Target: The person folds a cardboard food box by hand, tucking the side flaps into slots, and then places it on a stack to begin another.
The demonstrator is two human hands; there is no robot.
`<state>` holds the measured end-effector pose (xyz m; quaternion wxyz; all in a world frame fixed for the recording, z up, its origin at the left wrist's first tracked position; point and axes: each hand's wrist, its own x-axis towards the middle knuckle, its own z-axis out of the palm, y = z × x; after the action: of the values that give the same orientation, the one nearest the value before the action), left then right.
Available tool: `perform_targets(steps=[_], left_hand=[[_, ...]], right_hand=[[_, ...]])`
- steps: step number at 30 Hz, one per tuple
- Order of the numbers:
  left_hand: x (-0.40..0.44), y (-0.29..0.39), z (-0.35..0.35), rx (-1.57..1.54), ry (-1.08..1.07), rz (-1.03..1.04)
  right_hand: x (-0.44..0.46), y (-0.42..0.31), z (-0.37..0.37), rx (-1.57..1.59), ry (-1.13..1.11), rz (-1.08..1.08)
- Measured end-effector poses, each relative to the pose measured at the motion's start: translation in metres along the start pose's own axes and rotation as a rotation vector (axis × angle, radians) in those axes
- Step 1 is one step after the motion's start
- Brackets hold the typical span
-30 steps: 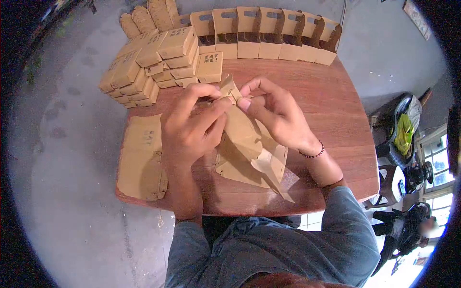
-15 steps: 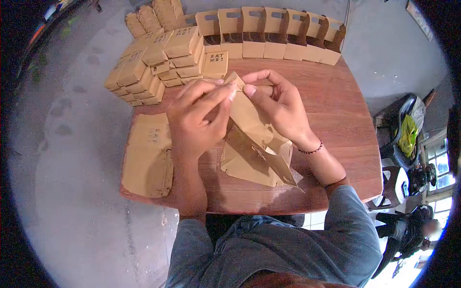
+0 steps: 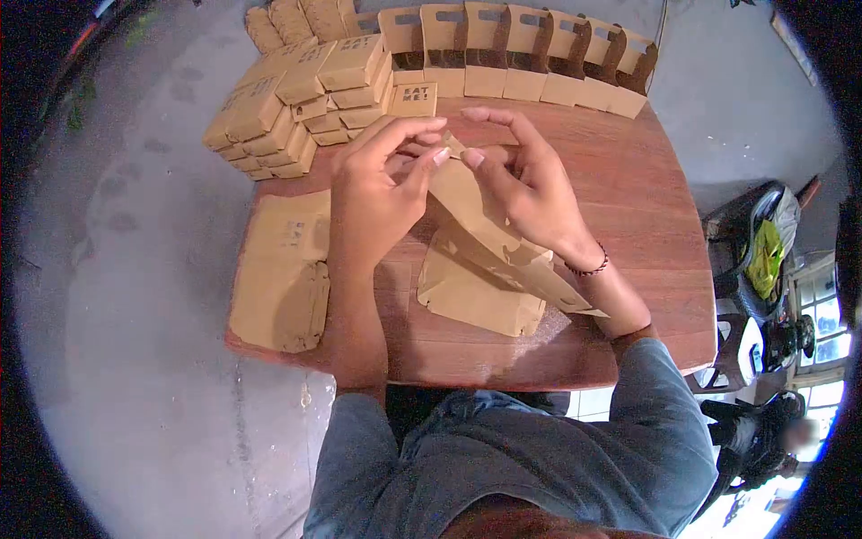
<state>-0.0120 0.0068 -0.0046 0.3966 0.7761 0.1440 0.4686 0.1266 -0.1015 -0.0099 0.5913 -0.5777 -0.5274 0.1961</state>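
Note:
A partly folded brown cardboard box (image 3: 471, 202) is held up at its top end, slanting down to the right over the table. My left hand (image 3: 382, 184) pinches the narrow top edge between thumb and fingers. On the same end, my right hand (image 3: 539, 193) grips with the thumb against the near face, its index finger raised off the card. The box's lower end spreads into a cut panel below my right wrist. Under it lies a flat cardboard piece (image 3: 480, 283); whether the two are joined I cannot tell.
Flat cardboard blanks (image 3: 278, 287) lie stacked at the table's left. Closed boxes marked "EAT ME!" (image 3: 350, 67) are piled at the back left. Several handled cardboard carriers (image 3: 485, 54) stand in a row along the back edge of the wooden table (image 3: 628, 207). A person (image 3: 754, 440) is at far right.
The box's lower panel has swung to the right and up. My right index finger has lifted away from the card, and my left fingers have shifted slightly. The view has moved a little.

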Motion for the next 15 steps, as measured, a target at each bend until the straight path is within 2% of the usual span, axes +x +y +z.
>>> perform_targets(steps=[6, 11, 15], left_hand=[[-0.001, 0.000, -0.001, -0.024, -0.001, -0.143], [-0.001, -0.011, -0.006, 0.069, -0.107, -0.226], [-0.002, -0.011, -0.001, 0.093, -0.128, -0.202]], right_hand=[[0.000, 0.001, -0.001, -0.044, -0.039, 0.060], [0.001, 0.012, -0.001, -0.189, -0.038, -0.256], [-0.001, 0.005, 0.000, -0.206, -0.047, -0.264]])
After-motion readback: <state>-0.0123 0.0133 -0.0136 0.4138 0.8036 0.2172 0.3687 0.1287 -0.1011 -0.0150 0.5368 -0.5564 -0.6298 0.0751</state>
